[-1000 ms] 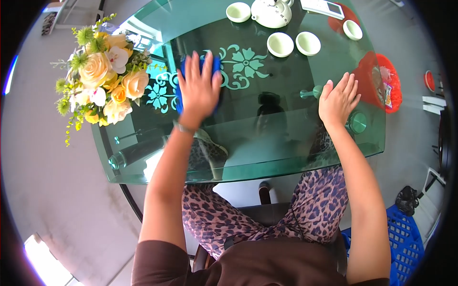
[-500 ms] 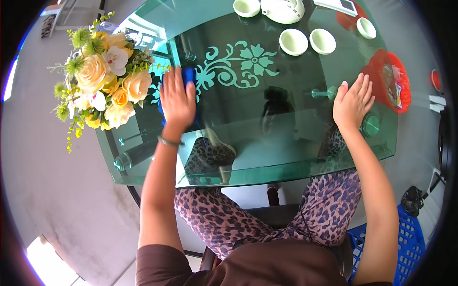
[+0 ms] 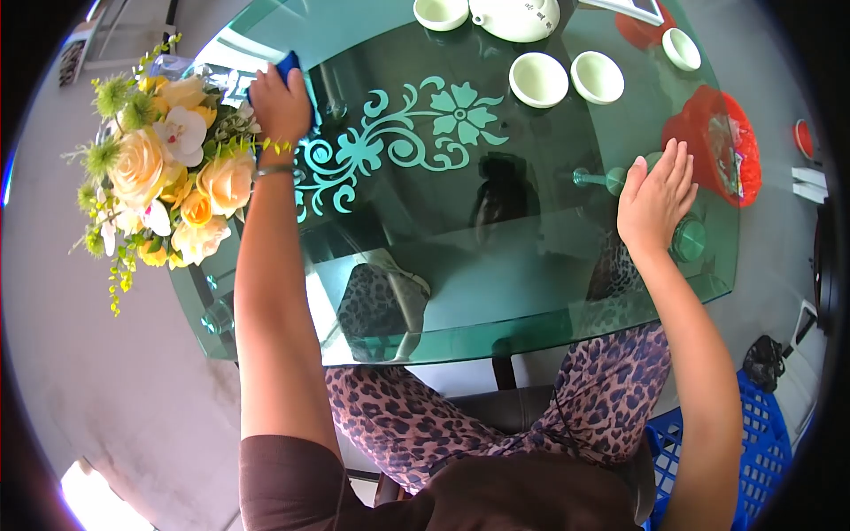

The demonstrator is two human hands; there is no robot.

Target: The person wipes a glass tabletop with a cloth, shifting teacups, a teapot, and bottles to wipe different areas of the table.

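Observation:
My left hand [image 3: 282,104] is at the far left of the glass table [image 3: 425,203], pressing on a blue cloth [image 3: 289,65] with its fingers bent over it. Part of the cloth shows past the fingers and along the thumb side; the rest is hidden under the palm. A vase-like bunch of flowers [image 3: 146,177] stands close beside that wrist, its leaves overlapping it. My right hand [image 3: 655,202] rests on the glass at the right, fingers stretched out and holding nothing. Just beyond it is a red plastic container [image 3: 699,133].
A white teapot [image 3: 516,18] stands at the back among pale cups [image 3: 538,80], with a small cup [image 3: 681,49] farther right. A white-framed object [image 3: 633,9] lies by the back edge. Below right is a blue basket [image 3: 763,434].
My left hand has slid forward and left with the blue cloth, uncovering more of the printed flower pattern. My right hand has stayed in about the same place. The view has shifted slightly.

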